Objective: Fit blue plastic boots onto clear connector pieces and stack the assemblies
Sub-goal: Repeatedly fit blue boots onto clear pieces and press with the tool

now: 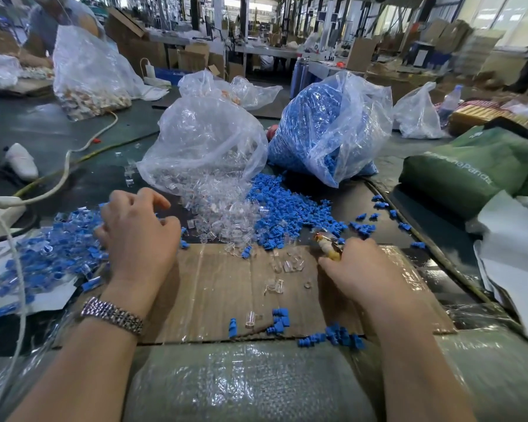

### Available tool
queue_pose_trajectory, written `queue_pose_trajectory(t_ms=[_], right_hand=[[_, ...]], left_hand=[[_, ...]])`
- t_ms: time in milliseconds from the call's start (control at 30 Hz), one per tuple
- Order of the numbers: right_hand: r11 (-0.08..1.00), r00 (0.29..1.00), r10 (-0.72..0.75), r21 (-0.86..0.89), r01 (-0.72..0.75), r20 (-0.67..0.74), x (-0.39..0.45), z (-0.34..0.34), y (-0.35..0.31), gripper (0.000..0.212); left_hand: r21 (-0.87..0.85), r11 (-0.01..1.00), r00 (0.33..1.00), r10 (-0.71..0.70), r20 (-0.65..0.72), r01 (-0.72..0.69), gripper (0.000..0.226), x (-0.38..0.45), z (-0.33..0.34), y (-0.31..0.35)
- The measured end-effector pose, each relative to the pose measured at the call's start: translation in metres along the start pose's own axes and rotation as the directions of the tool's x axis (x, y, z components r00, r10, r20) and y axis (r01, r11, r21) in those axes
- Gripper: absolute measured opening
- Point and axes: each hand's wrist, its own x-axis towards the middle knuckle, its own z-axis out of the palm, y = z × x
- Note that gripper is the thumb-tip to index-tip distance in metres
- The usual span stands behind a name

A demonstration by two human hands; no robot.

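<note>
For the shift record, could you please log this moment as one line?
left hand: over pile of assembled blue-and-clear pieces | right hand: holding small yellowish object | loose blue plastic boots, clear connector pieces: heaped ahead

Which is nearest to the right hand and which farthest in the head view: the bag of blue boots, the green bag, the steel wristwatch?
From the right hand:
1. Steel wristwatch, on the left wrist.
2. Green bag, far right.
3. Clear plastic bag of blue boots, behind, centre.
Two and three are close to call.
</note>
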Motion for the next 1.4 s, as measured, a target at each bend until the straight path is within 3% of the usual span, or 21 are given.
queue_pose_trajectory(t_ms=[100, 200, 267, 333, 433, 500, 633, 867, 1033, 1167, 1300, 1400], right_hand=[[0.998, 1.0, -0.011, -0.061, 0.01, -0.019, 0.0, 0.004, -0.004, 0.055], [0.994, 0.999, -0.034, -0.108, 0.029, -0.038, -0.001, 0.002, -0.007, 0.068], [0.993, 0.993, -0.074, -0.096, 0.065, -0.092, -0.005, -0.002, -0.01, 0.065], [0.984, 0.975, -0.179, -0.005, 0.18, -0.135, -0.011, -0.01, -0.011, 0.036], [0.892, 0.922, -0.382, 0.286, 0.35, 0.061, -0.024, -0.021, -0.01, 0.009], [0.85, 0.845, -0.49, 0.334, 0.408, 0.213, -0.034, -0.023, -0.012, 0.007], [0.84, 0.81, -0.535, 0.255, 0.479, 0.24, -0.04, -0.013, -0.019, 0.003], [0.832, 0.802, -0.554, 0.113, 0.543, 0.222, -0.04, -0.004, -0.03, 0.008], [0.792, 0.778, -0.603, 0.022, 0.61, 0.174, -0.038, -0.003, -0.035, 0.008], [0.788, 0.777, -0.613, 0.034, 0.615, 0.143, -0.034, -0.005, -0.037, 0.008], [0.78, 0.772, -0.626, 0.069, 0.622, 0.112, -0.028, -0.009, -0.038, 0.008], [0.777, 0.782, -0.617, 0.225, 0.588, 0.086, -0.021, -0.014, -0.038, 0.006]], left_hand=[[-0.165, 0.976, 0.981, 0.16, 0.112, -0.141, 0.018, -0.006, 0.001, 0.007], [-0.403, 0.908, 0.907, 0.26, 0.33, -0.114, 0.017, -0.011, -0.002, 0.014], [-0.485, 0.871, 0.77, 0.361, 0.527, -0.076, 0.012, -0.013, -0.005, 0.015], [-0.516, 0.856, 0.581, 0.439, 0.685, -0.038, 0.009, -0.014, -0.007, 0.014], [-0.51, 0.86, 0.375, 0.479, 0.793, -0.019, 0.021, -0.016, -0.008, 0.013], [-0.527, 0.849, 0.282, 0.517, 0.808, -0.046, 0.034, -0.017, -0.008, 0.012], [-0.569, 0.813, 0.174, 0.583, 0.794, -0.129, 0.021, -0.019, -0.006, 0.013], [-0.519, 0.82, 0.154, 0.561, 0.814, -0.244, 0.025, -0.022, -0.001, 0.014], [-0.535, 0.829, 0.176, 0.558, 0.811, -0.161, 0.034, -0.023, -0.003, 0.017], [-0.499, 0.839, 0.212, 0.539, 0.815, -0.216, 0.042, -0.028, -0.001, 0.02], [-0.455, 0.843, 0.242, 0.523, 0.817, -0.286, 0.026, -0.028, -0.001, 0.019], [-0.468, 0.842, 0.255, 0.531, 0.808, -0.27, 0.014, -0.028, 0.001, 0.019]])
